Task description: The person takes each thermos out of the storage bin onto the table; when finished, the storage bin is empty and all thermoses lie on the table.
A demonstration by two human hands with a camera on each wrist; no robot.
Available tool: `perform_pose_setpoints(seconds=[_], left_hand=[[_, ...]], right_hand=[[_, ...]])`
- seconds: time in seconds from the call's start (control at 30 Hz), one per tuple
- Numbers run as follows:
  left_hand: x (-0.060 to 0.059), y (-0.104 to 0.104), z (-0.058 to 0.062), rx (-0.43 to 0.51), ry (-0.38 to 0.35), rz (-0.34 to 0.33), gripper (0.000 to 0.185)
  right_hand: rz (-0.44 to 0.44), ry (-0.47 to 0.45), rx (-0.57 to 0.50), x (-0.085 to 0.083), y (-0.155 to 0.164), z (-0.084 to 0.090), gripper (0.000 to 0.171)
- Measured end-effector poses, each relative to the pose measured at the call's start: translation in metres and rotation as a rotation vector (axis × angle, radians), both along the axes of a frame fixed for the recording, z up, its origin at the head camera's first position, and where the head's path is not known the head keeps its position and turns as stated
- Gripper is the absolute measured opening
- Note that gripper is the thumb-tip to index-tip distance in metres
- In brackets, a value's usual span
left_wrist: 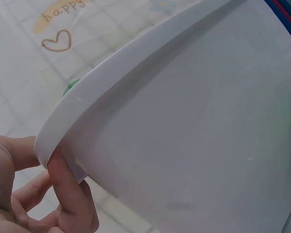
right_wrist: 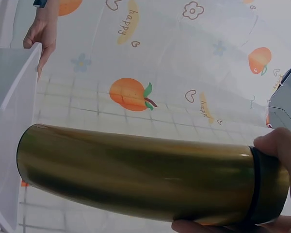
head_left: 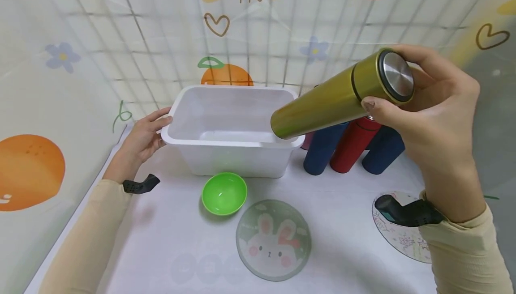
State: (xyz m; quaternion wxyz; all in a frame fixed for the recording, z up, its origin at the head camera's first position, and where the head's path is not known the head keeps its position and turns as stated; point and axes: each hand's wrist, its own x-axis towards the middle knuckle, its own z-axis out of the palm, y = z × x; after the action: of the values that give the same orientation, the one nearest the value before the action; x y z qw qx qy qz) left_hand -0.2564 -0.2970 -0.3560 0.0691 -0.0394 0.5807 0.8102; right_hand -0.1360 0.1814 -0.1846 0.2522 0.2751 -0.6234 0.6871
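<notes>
My right hand [head_left: 419, 101] grips the lid end of a gold thermos bottle [head_left: 334, 99] and holds it tilted in the air, its base over the right rim of a white plastic tub [head_left: 230, 139]. The right wrist view shows the gold bottle [right_wrist: 136, 177] lying across the frame with my fingers [right_wrist: 276, 150] round its cap. My left hand [head_left: 145, 135] holds the tub's left corner. In the left wrist view, its fingers [left_wrist: 70, 187] curl under the tub's rim [left_wrist: 136, 63]. The tub looks empty.
A green bowl [head_left: 224, 193] sits in front of the tub. A round rabbit mat [head_left: 273, 239] lies nearer me, another round mat [head_left: 399, 236] at the right. Two dark blue bottles [head_left: 322, 148] and a red bottle [head_left: 351, 145] stand right of the tub. A patterned cloth wall is behind.
</notes>
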Motion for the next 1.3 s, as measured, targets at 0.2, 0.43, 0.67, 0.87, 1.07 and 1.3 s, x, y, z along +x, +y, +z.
perform_pose_setpoints(seconds=[0.2, 0.43, 0.67, 0.87, 1.07, 1.3], left_hand=[[-0.001, 0.0, 0.0, 0.002, 0.007, -0.002, 0.054], [-0.001, -0.001, 0.0, 0.037, 0.005, -0.004, 0.052], [0.0, -0.001, -0.001, 0.04, 0.001, -0.001, 0.051], [-0.002, 0.001, 0.0, 0.041, 0.006, -0.005, 0.05], [-0.001, 0.002, 0.002, 0.013, -0.014, 0.008, 0.053], [0.001, -0.001, 0.0, 0.056, -0.001, -0.018, 0.045]], right_hand=[[-0.032, -0.037, 0.006, 0.007, 0.015, -0.005, 0.06], [-0.077, -0.078, 0.02, 0.016, 0.031, -0.013, 0.061], [-0.139, -0.093, 0.075, 0.022, 0.053, -0.025, 0.067], [-0.106, -0.03, 0.098, 0.022, 0.078, -0.043, 0.07], [-0.111, -0.037, 0.117, 0.029, 0.098, -0.057, 0.071], [-0.104, -0.08, 0.089, 0.036, 0.116, -0.073, 0.071]])
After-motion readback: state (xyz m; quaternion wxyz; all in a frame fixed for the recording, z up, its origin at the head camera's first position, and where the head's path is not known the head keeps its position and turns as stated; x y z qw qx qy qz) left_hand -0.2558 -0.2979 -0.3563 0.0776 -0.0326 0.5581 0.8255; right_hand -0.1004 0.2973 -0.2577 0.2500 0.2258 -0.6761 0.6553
